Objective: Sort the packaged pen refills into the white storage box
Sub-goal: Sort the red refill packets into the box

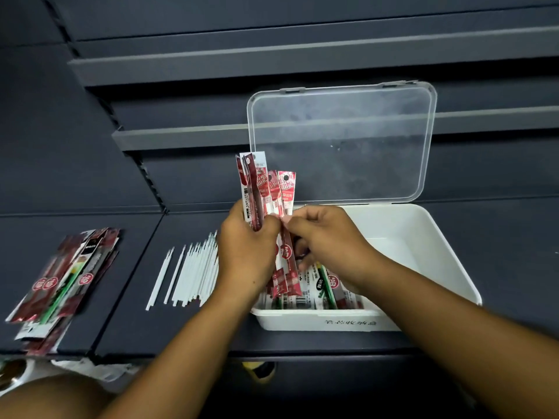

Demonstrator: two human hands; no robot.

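Hands meet above the white storage box (423, 237), the left hand (248, 246) gripping an upright bundle of red refill packets (266, 189), the right hand (326, 240) pinching one of them, with several sorted packets (326, 288) already inside and an unsorted pile (66, 279) waiting far left.

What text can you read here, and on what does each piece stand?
"按动": on a green-striped packet lying in the box.
Box front: one row of Chinese characters, too blurred to read.
Held packets: red and white print and barcodes, too blurred and small to read.
Pile at left: round red badges, unreadable.
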